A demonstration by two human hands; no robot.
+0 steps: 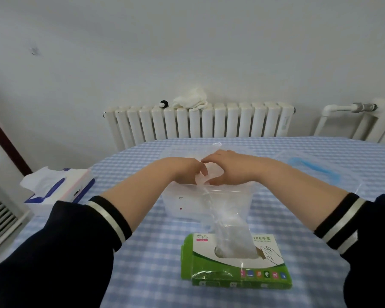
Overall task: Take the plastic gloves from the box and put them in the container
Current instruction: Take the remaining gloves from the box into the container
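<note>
A green and white glove box [238, 263] lies on the checked table near me. A clear plastic glove [229, 232] trails up out of its slot to the clear plastic container [187, 203] standing just behind it. My left hand [187, 168] and my right hand [229, 166] meet over the container's open top, both with fingers curled round clear glove plastic [203, 152], pushing it down inside. The fingertips are partly hidden below the rim.
A tissue box [60, 187] sits at the table's left edge. The container's clear lid with a blue seal [313, 167] lies to the right. The blue checked tablecloth [142, 252] covers the table. A white radiator [200, 123] stands behind it.
</note>
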